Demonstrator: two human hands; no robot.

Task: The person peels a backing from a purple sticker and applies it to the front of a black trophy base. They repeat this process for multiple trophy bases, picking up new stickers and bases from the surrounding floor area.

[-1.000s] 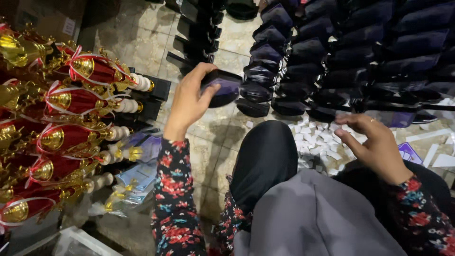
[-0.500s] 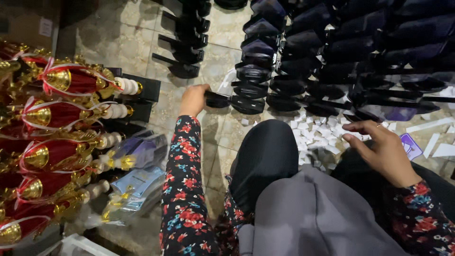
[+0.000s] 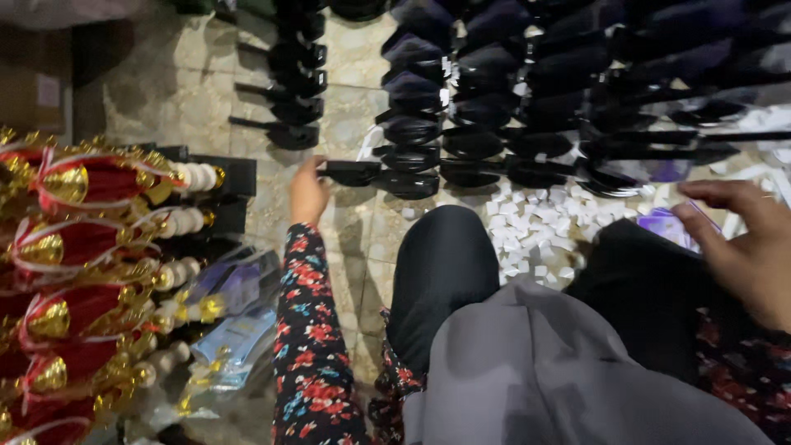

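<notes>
My left hand [image 3: 308, 191], fingers pinching a black dish-shaped piece [image 3: 353, 172], sets it beside the floor rows; right hand [image 3: 746, 239], fingers loosely spread, hovers near white scraps [image 3: 527, 222].

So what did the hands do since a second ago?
The left hand carried a black dish from up in the air down to the floor, at the end of the front row, and still touches it. The right hand lifted off the white bits and now hovers open, holding nothing. The trophies stayed where they were.
</notes>
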